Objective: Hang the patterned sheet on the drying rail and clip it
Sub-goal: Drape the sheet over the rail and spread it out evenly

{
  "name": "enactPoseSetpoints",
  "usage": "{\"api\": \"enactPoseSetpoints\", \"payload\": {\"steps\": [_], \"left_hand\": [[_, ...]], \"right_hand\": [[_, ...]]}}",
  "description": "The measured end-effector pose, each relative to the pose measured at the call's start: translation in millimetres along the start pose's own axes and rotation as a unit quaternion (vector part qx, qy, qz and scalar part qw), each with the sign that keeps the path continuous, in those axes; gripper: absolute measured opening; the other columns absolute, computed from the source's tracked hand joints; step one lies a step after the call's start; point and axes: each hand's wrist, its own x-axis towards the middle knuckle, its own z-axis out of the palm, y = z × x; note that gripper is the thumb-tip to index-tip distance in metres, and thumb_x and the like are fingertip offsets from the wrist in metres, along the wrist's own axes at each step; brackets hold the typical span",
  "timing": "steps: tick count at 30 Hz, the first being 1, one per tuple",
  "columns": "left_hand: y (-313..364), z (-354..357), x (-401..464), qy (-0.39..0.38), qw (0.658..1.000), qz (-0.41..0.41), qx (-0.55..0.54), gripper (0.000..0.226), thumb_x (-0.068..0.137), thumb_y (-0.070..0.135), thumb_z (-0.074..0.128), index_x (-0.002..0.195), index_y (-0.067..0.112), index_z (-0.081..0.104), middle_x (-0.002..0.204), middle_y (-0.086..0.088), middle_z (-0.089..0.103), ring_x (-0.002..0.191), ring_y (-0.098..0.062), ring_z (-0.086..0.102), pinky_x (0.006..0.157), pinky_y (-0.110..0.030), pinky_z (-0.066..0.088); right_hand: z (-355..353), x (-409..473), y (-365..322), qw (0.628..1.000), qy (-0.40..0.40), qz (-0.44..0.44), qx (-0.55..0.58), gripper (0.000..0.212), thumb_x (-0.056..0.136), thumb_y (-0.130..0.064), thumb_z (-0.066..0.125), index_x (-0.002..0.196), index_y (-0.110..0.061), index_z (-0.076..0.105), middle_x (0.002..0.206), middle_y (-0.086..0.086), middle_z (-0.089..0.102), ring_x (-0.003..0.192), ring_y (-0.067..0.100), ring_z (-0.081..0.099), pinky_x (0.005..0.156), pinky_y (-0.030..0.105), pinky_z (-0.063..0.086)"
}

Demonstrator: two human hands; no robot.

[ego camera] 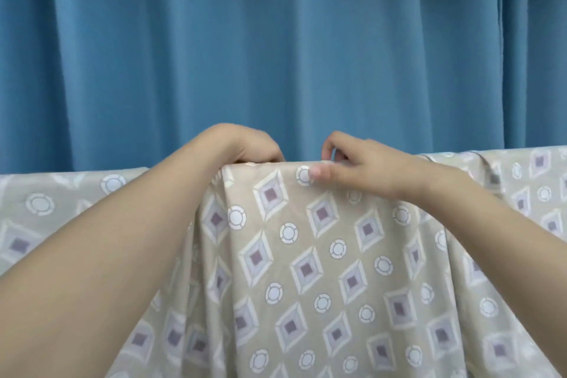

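Head view. Patterned sheet (306, 255) is draped over a horizontal line that runs from 9 o'clock to 3 o'clock across the frame. The drying rail itself is hidden under the fold, so its position is inferred from the straight top edge only.

Left hand (245, 144) reaches over the fold just left of centre with fingers curled down behind the cloth. It appears to be gripping the fold, probably to pin the sheet against the rail so it cannot slide.

Right hand (362, 169) sits just beside it at about 1 o'clock from frame centre. Thumb lies flat on the near face and the index finger hooks over the top, pinching the fold (likely smoothing or squaring the edge before clipping).

No clip is visible in either hand or on the sheet; judged: hanging nearly done, clipping not yet begun.

Surroundings: blue pleated curtain (276, 40) fills the background from 10 to 2 o'clock, behind the sheet. No floor or wall shows.
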Motion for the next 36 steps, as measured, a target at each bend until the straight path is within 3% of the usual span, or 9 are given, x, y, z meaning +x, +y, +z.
{"api": "enactPoseSetpoints", "payload": {"steps": [3,9,14,18,21,24,30,33,36], "left_hand": [[4.0,2.5,-26.4,0.173,0.984,0.035,-0.017,0.035,0.095,0.040,0.042,0.080,0.015,0.060,0.082,-0.001,0.064,0.069,-0.019,0.056,0.063,-0.032,0.042],[-24.7,71.2,-100.5,0.365,0.902,0.100,0.206,0.052,0.083,0.064,0.051,0.104,0.020,0.035,0.088,0.006,0.045,0.085,-0.022,0.048,0.074,-0.036,0.039],[-59.5,74.7,-83.8,0.467,0.839,0.097,0.263,0.028,0.069,0.020,0.071,0.080,0.015,0.046,0.079,-0.006,0.044,0.070,-0.026,0.040,0.060,-0.036,0.028],[-49.0,55.9,-95.3,0.402,0.837,0.153,0.337,0.019,0.069,0.002,0.050,0.076,0.019,0.046,0.080,-0.003,0.033,0.071,-0.022,0.031,0.058,-0.033,0.025],[-35.7,42.9,-97.0,0.332,0.891,0.127,0.283,0.017,0.080,0.005,0.051,0.074,0.016,0.039,0.074,0.000,0.034,0.059,-0.017,0.033,0.048,-0.028,0.020],[-24.6,-0.6,-93.6,0.265,0.955,0.094,0.098,0.019,0.083,0.012,0.048,0.066,0.014,0.040,0.065,-0.001,0.045,0.054,-0.022,0.040,0.049,-0.025,0.026],[-29.7,-70.3,-42.1,0.477,0.877,-0.034,-0.053,0.013,0.081,-0.004,0.045,0.081,0.008,0.048,0.084,-0.014,0.053,0.084,-0.034,0.050,0.065,-0.035,0.038],[-22.0,-54.2,-24.0,0.334,0.935,-0.112,-0.052,0.013,0.087,0.004,0.050,0.096,0.008,0.059,0.113,-0.014,0.063,0.100,-0.033,0.059,0.074,-0.034,0.044],[2.7,-21.8,-16.7,0.154,0.983,-0.095,0.036,0.026,0.094,0.019,0.045,0.110,0.011,0.063,0.128,-0.008,0.059,0.106,-0.030,0.058,0.087,-0.035,0.045]], "right_hand": [[23.3,-3.6,8.6,0.976,0.117,-0.090,-0.159,0.053,0.086,-0.075,0.032,0.087,-0.025,0.050,0.066,-0.009,0.055,0.070,0.017,0.056,0.066,0.035,0.045],[41.1,-2.4,30.0,0.958,0.209,-0.161,-0.110,0.045,0.100,-0.045,0.029,0.118,-0.020,0.062,0.081,-0.009,0.051,0.078,0.019,0.053,0.078,0.037,0.044],[23.9,-2.4,18.5,0.892,0.284,-0.157,-0.314,0.043,0.100,-0.039,0.036,0.101,-0.015,0.072,0.084,0.007,0.056,0.066,0.029,0.051,0.061,0.030,0.033],[-26.9,10.3,-18.2,0.916,0.178,0.110,-0.342,0.032,0.101,-0.037,0.037,0.088,-0.021,0.063,0.084,0.008,0.062,0.069,0.030,0.055,0.059,0.030,0.036],[-55.3,25.9,-36.6,0.964,0.127,0.232,-0.024,0.032,0.099,-0.022,0.045,0.071,-0.011,0.057,0.071,0.015,0.067,0.055,0.028,0.060,0.060,0.033,0.053],[-63.5,49.5,-34.7,0.939,0.159,0.248,0.177,0.032,0.100,-0.017,0.044,0.084,0.005,0.063,0.082,0.025,0.069,0.065,0.034,0.066,0.072,0.044,0.059],[-83.2,91.2,-11.1,0.947,0.282,0.139,0.059,0.033,0.098,-0.028,0.046,0.079,-0.008,0.064,0.080,0.005,0.062,0.077,0.025,0.055,0.067,0.030,0.045],[-54.5,94.6,11.2,0.972,0.105,0.124,-0.169,0.046,0.100,-0.049,0.029,0.124,-0.025,0.060,0.132,-0.008,0.055,0.128,0.019,0.045,0.107,0.032,0.032],[-20.3,90.9,43.5,0.956,-0.053,0.165,-0.237,0.065,0.096,-0.058,0.022,0.150,-0.022,0.029,0.157,-0.001,0.029,0.146,0.019,0.021,0.119,0.038,0.014]]}}
